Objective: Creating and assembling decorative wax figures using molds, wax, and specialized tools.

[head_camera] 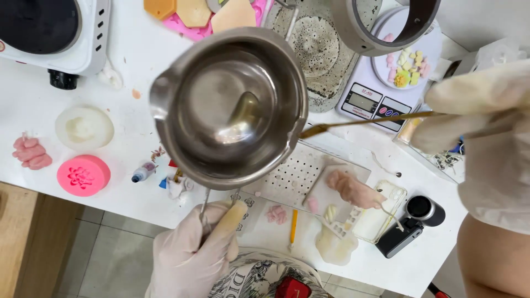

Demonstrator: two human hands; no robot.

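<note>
My left hand (190,251), in a thin glove, grips the wooden handle of a small steel melting pot (229,105) and holds it up above the white table (33,88). A little melted liquid lies at the pot's bottom. My right hand (469,107), also gloved, pinches a thin wooden stick (359,122) whose tip rests at the pot's pouring lip. Below the pot lie a white perforated board (292,174) and a pink wax figure (353,189).
A hotplate (47,30) stands at the back left. A white mould (84,127), a round pink mould (84,175) and a pink wax piece (32,153) lie left. A digital scale (375,99) with a dish of small coloured pieces stands right. A phone (381,212) lies near the front edge.
</note>
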